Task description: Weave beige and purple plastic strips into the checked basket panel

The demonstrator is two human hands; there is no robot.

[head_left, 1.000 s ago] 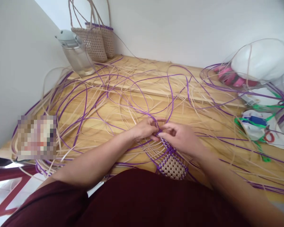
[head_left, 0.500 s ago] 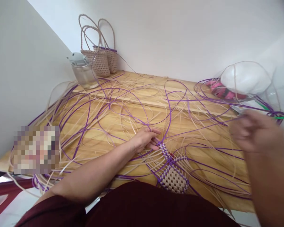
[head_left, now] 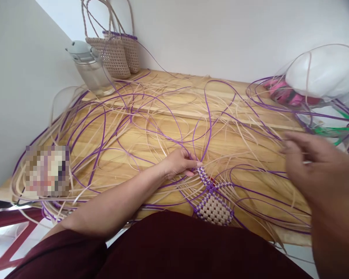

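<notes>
A small woven piece in beige and purple plastic strips lies on the wooden table close to my body, a narrow woven band curving up from its top. My left hand pinches the upper end of that band, where purple strips come out. Away to the right, my right hand is raised over the table, slightly blurred, thumb and forefinger a little apart; I see no strip between them. A loose purple strip stands up just above my left hand.
Long beige and purple strips cover much of the table. A lidded jug and two woven bags stand at the back left. White and pink plastic-wrapped bundles lie at the back right. A blurred-out item sits at left.
The purple strip that ran taut from the band to my right hand no longer reaches it. My right hand's closed fingers have loosened. The left keeps its pinch; the view has tilted down slightly.
</notes>
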